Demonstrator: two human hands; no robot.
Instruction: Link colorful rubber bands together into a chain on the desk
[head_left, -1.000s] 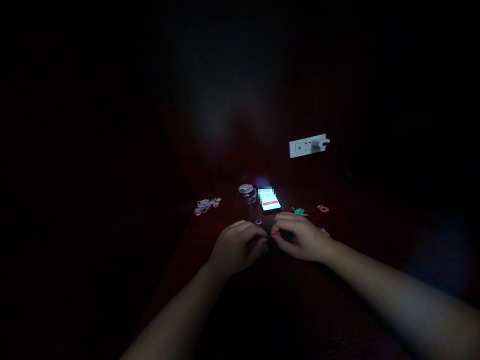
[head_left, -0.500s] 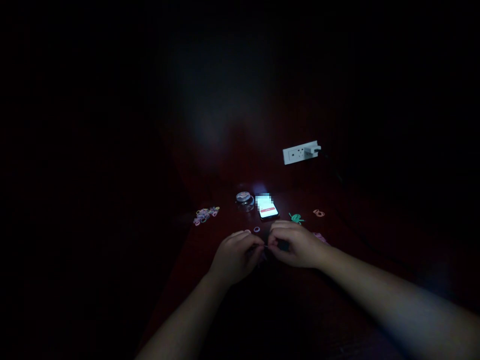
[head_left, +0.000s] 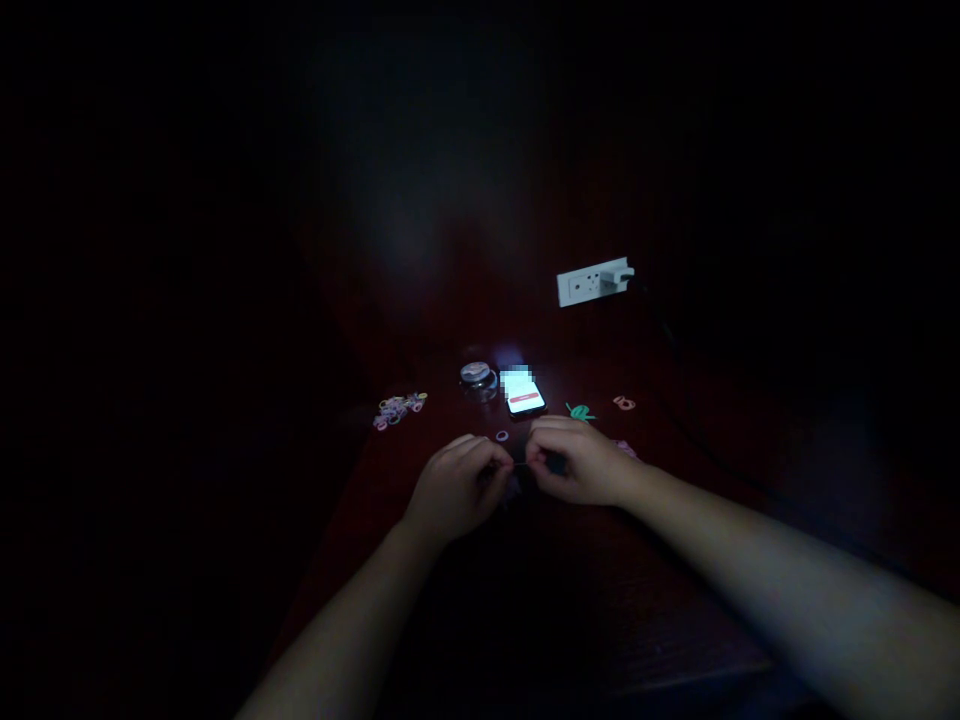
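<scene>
My left hand [head_left: 459,488] and my right hand [head_left: 574,460] face each other low over the dark red table, each pinching with thumb and fingertips. A thin pale strand [head_left: 520,464] spans the small gap between them; I cannot make out whether it is a stretched elastic band. Under the fingers lie some dim purplish bits [head_left: 511,488], partly hidden. A small lilac hair tie [head_left: 502,436] rests just beyond my left fingertips. Behind my right hand are a green bunch of bands [head_left: 580,411] and a pink pile [head_left: 625,450], the latter partly covered.
A lit phone [head_left: 524,394] lies past the hands, beside a clear jar with a patterned lid [head_left: 475,373]. Colourful hair ties [head_left: 399,409] are heaped at left, orange ones [head_left: 624,403] at right. A wall socket [head_left: 592,283] holds a plug with a dark cable.
The view has shifted slightly, moving everything left in the picture. Both hands keep their pinch, and the gap between the fingertips has widened a little, showing more of the strand.
</scene>
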